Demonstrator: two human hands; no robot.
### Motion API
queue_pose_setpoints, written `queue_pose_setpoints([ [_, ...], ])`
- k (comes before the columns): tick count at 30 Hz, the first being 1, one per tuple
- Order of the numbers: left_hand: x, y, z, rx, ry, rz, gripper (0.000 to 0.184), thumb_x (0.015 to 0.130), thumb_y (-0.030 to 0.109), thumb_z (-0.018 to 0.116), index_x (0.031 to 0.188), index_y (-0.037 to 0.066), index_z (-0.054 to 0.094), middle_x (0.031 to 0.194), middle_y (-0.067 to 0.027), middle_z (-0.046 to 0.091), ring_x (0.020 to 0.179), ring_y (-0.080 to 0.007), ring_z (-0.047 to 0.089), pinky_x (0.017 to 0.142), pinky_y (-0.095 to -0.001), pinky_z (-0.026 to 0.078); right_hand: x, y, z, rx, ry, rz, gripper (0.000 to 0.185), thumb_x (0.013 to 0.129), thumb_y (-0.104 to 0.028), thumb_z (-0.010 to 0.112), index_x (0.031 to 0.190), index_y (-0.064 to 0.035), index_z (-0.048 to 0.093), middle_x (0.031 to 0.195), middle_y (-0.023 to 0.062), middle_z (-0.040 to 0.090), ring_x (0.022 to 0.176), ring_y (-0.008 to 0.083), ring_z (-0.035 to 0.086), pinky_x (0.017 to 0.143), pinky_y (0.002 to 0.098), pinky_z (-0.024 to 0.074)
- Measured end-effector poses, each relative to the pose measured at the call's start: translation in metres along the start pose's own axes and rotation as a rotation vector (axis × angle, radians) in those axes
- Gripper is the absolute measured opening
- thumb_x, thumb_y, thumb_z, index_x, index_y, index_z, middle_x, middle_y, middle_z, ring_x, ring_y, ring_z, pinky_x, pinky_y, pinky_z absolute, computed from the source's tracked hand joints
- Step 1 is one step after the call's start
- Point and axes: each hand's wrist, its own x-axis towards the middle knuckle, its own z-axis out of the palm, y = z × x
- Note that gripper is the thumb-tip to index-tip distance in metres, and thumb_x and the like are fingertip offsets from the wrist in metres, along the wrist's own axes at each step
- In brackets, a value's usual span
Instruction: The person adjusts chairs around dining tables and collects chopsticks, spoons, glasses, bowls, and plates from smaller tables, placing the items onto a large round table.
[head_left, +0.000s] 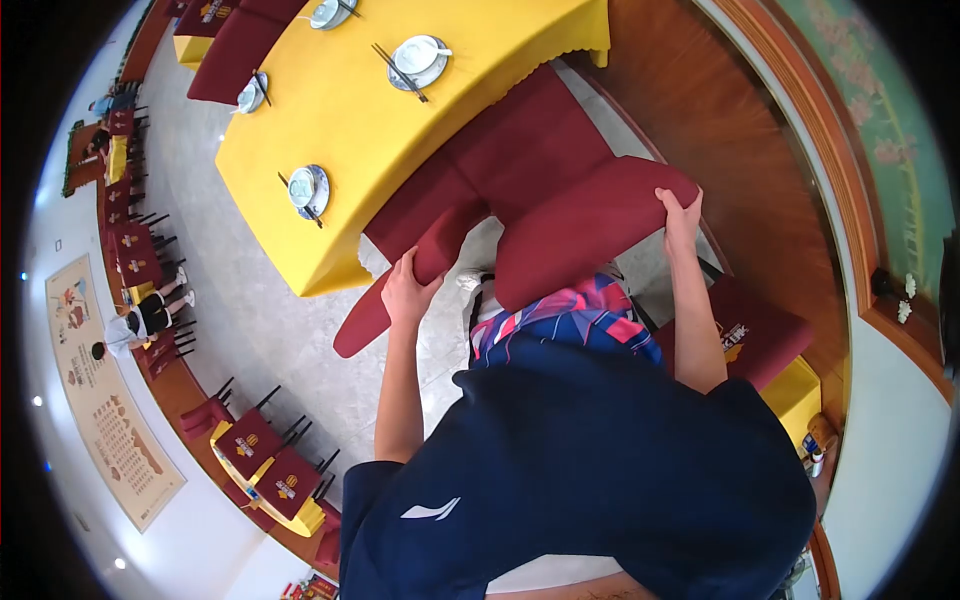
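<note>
My left hand (pixel 410 292) is closed around the back of a maroon upholstered chair (pixel 362 318), seen from above. Away to the right, my right hand (pixel 680 215) grips the far corner of a second maroon chair's back (pixel 585 225), thumb on its face. The two seats lie side by side in front of me, their front part against the yellow tablecloth (pixel 330 255). Chair legs are mostly hidden under the backs and my body.
On the yellow table are several place settings, including a bowl and plate (pixel 418 62) with chopsticks. A wooden wall panel (pixel 700 90) curves along the right. Behind me stands another covered chair (pixel 735 335). A person (pixel 130 325) is at the far left, near rows of chairs.
</note>
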Motion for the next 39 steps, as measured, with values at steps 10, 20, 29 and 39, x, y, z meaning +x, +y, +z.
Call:
queue_pose_setpoints([
  [10,0.003,-0.004,0.014,-0.022,0.106,0.056,0.061,0.064,0.034,0.08,0.118,0.015,0.06,0.107,-0.0079,0.067,0.092,-0.0289,0.066,0.073,-0.0379,0.054,0.072,-0.01,0.021,-0.06,-0.068,-0.054,0.056,0.074,-0.003,0.07,0.121,0.0022,0.041,0.105,0.0111,0.059,0.094,0.0177,0.059,0.084,0.0307,0.0487],
  [20,0.001,0.013,0.019,0.183,0.342,0.069,0.062,0.066,0.04,0.078,0.118,0.012,0.06,0.105,-0.0077,0.066,0.095,-0.0287,0.063,0.081,-0.0388,0.05,0.046,0.005,0.075,-0.12,0.342,-0.124,0.072,0.069,-0.017,0.074,0.13,0.0005,0.041,0.123,0.0173,0.054,0.113,0.0282,0.054,0.098,0.0356,0.0413],
  [29,-0.018,-0.047,0.05,0.219,0.744,-0.661,0.036,0.095,0.033,0.039,0.099,0.014,0.07,0.114,-0.0033,0.066,0.107,-0.0236,0.057,0.101,-0.0446,0.03,-0.039,0.05,0.101,0.135,0.121,0.236,0.081,0.071,-0.014,0.079,0.134,0.0036,0.031,0.128,0.016,0.049,0.115,0.0274,0.052,0.1,0.0375,0.0419],
  [39,-0.021,-0.091,0.046,0.087,0.8,-0.321,0.036,0.093,0.026,0.039,0.074,0.015,0.068,0.078,-0.0012,0.068,0.078,-0.023,0.06,0.081,-0.0364,0.04,-0.019,0.034,0.143,0.27,0.213,0.327,0.074,0.068,-0.005,0.073,0.131,0.0014,0.034,0.123,0.0156,0.053,0.106,0.027,0.058,0.089,0.0378,0.0514],
])
